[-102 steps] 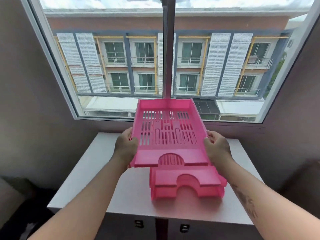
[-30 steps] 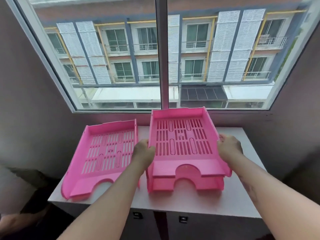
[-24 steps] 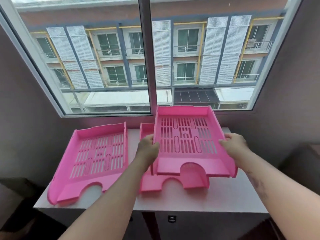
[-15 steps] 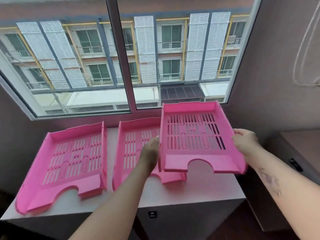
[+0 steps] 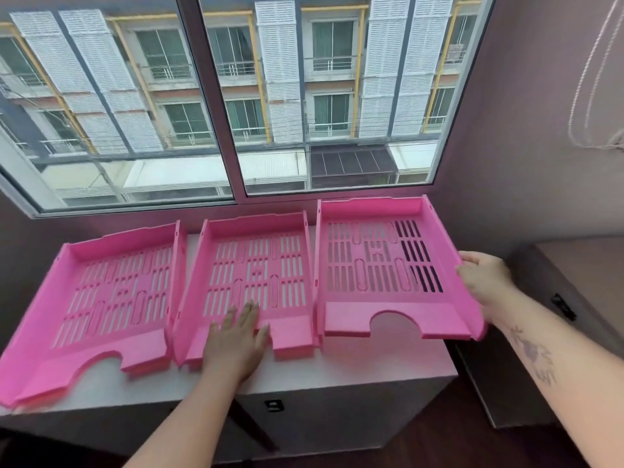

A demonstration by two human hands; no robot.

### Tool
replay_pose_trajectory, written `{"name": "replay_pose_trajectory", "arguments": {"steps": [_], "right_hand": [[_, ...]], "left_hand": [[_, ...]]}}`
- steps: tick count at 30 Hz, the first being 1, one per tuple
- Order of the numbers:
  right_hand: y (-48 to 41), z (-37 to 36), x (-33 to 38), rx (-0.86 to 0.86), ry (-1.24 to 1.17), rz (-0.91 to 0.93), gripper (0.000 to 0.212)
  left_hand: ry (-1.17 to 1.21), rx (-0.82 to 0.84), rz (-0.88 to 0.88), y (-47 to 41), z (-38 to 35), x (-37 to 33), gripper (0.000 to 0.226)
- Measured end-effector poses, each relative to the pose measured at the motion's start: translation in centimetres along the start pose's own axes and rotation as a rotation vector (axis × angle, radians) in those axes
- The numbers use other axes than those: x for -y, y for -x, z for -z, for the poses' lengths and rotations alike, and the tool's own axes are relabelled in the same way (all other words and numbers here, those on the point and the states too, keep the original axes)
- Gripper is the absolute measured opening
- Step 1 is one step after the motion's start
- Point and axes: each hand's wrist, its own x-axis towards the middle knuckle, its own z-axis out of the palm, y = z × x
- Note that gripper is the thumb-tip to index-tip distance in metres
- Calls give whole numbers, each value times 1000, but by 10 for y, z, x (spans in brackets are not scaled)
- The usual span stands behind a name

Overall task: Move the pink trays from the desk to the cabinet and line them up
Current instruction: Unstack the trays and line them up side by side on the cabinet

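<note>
Three pink slotted trays stand side by side on the white cabinet top (image 5: 354, 369) under the window. The left tray (image 5: 101, 295) lies flat, its front corner past the cabinet's left edge. My left hand (image 5: 238, 339) rests flat, fingers spread, on the front of the middle tray (image 5: 256, 265). My right hand (image 5: 486, 282) grips the right rim of the right tray (image 5: 381, 265), which is tilted and juts past the cabinet's right edge. The three trays' sides nearly touch.
The window sill (image 5: 135, 211) and glass run right behind the trays. A brown wall (image 5: 540, 130) closes the right side, with a white cord (image 5: 587, 79) hanging on it. A lower brown cabinet (image 5: 574, 292) stands to the right. The white cabinet's doors (image 5: 320, 413) face me.
The third tray came off the middle tray and moved right, lower, beside it. My left hand let go of it and now lies on the middle tray. The view swung right.
</note>
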Motion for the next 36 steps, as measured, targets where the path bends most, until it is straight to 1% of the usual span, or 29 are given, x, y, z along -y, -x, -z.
{"name": "replay_pose_trajectory", "arguments": {"steps": [6, 12, 22, 25, 27, 29, 31, 33, 34, 35, 36], "right_hand": [[0, -34, -12, 93, 0, -33, 41], [-15, -30, -16, 84, 5, -38, 42], [-15, -45, -38, 117, -2, -36, 43], [-15, -48, -40, 150, -21, -41, 42], [-12, -52, -40, 150, 3, -10, 41], [-7, -56, -38, 108, 146, 77, 40], [-2, -61, -36, 68, 388, 189, 41], [9, -70, -34, 36, 658, 358, 50], [18, -77, -34, 41, 764, 475, 53], [30, -87, -34, 95, 838, 581, 56], [44, -100, -36, 196, 891, 652, 59]], "left_hand": [[3, -1, -3, -3, 3, 13, 71], [-14, -35, -7, -3, 2, 26, 70], [-31, -63, -19, -2, 1, 41, 70], [-45, -65, -23, -1, 0, 47, 71], [-45, -76, -19, -1, -1, 48, 71], [-43, -84, -13, -1, -2, 48, 72], [-44, -81, -13, -1, -2, 47, 73], [-44, -75, -14, -1, -2, 46, 74], [-42, -73, -13, -1, -1, 45, 74], [-42, -70, -12, -2, 0, 45, 75], [-45, -69, -11, -1, 1, 44, 75]]}}
